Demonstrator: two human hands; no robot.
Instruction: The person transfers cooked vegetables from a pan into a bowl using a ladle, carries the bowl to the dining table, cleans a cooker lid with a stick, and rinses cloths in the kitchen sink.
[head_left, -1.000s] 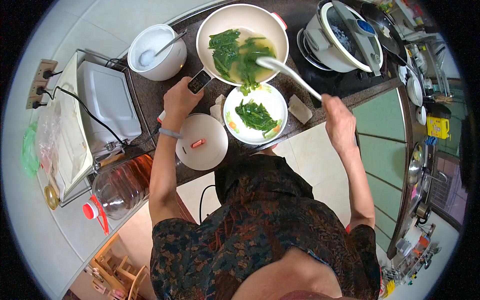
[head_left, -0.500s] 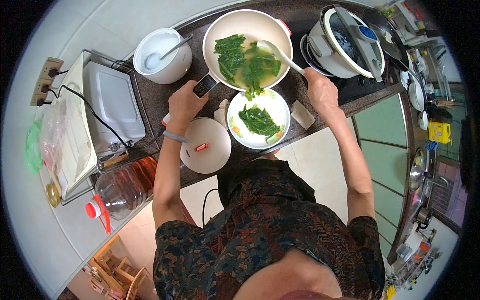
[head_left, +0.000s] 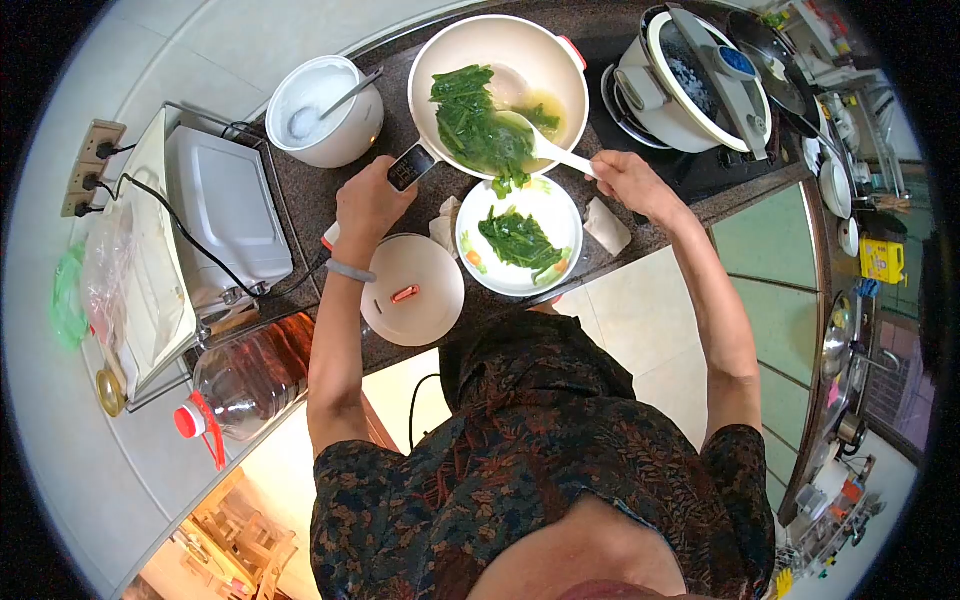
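The dark wet greens (head_left: 470, 115) lay in the left and near part of the cream pan (head_left: 465, 50), partly in a pale yellow-green liquid (head_left: 545, 108), with their stalk ends hanging over the near rim. The head of the white ladle (head_left: 568, 158) was down among them, and its shaft crossed the near right rim. Just nearer stood a patterned plate (head_left: 553, 205) with a second heap of greens (head_left: 520, 240) on it; the hanging stalks overlapped its far edge in view, though whether they touched it could not be told. A beige block (head_left: 605, 228) sat just right of the plate and another beige piece (head_left: 444, 225) at its left, next to a round pale lid (head_left: 415, 310) with a red knob. Far left of the pan stood a white pot (head_left: 352, 130) with a spoon in it; to the right, near the pan, was a larger pot (head_left: 648, 95) under a clear lid. A big bottle (head_left: 245, 375) with a red cap lay at the near left. The left hand (head_left: 375, 205) had its fingers closed around the pan handle (head_left: 411, 167), behind its dark label. The right hand (head_left: 635, 185) pinched the end of the ladle's shaft, thumb and fingers drawn together on it.
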